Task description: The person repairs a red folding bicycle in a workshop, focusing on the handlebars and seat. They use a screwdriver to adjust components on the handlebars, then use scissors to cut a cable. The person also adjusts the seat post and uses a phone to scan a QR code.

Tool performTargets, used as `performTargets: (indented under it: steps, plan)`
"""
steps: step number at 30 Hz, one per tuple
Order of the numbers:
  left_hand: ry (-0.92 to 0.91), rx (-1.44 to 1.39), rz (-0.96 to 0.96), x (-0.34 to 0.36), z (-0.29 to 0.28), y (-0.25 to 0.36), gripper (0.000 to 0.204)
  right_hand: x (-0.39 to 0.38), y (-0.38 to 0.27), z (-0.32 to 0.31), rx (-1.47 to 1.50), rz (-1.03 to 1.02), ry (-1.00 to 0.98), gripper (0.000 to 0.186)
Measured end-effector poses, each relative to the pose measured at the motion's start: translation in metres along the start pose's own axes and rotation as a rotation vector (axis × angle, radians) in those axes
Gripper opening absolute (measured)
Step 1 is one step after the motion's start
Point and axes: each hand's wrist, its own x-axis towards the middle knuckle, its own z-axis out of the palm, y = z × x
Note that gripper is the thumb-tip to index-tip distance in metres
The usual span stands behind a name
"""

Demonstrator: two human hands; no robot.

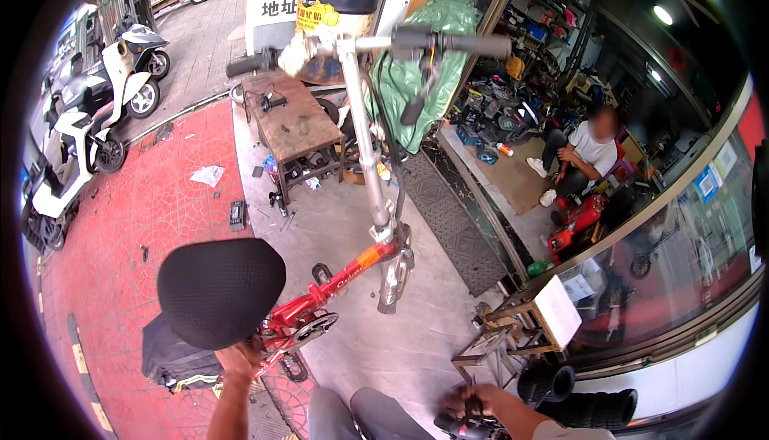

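Note:
A red folding bicycle [301, 306] with a black saddle [221, 292] and a tall silver handlebar stem [365, 136] stands before me. Just below the saddle, my left hand [239, 357] is closed on the bicycle, its fingertips partly hidden by the frame and seat. My right hand [471, 401] reaches low to the right, among dark objects near a small wooden stand. It is smeared by motion and dark, so its fingers and anything in them cannot be made out. A black bag [178, 353] hangs behind the saddle.
A worn wooden table [294, 120] stands beyond the bicycle, near a green cover [428, 72]. Scooters [76, 132] line the left. To the right, a person [594, 148] sits inside a cluttered workshop. A white-topped stand [553, 312] and black tyres [597, 409] are near my right arm.

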Motion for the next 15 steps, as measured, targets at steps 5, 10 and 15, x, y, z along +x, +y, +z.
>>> performTargets:
  steps: [5, 10, 15]
  plan:
    - [-0.138, -0.022, -0.115, -0.079, -0.028, 0.024, 0.082, -0.093, 0.029, -0.039, -0.024, 0.085, 0.198, 0.034]
    - [-0.628, -0.423, -0.411, -0.124, -0.115, 0.043, 0.064, -0.193, 0.007, -0.056, 0.004, -0.039, 0.402, 0.028]
    - [-0.515, -0.588, -0.365, -0.097, -0.17, 0.065, 0.05, -0.219, 0.007, -0.088, 0.113, -0.177, 0.491, 0.023]
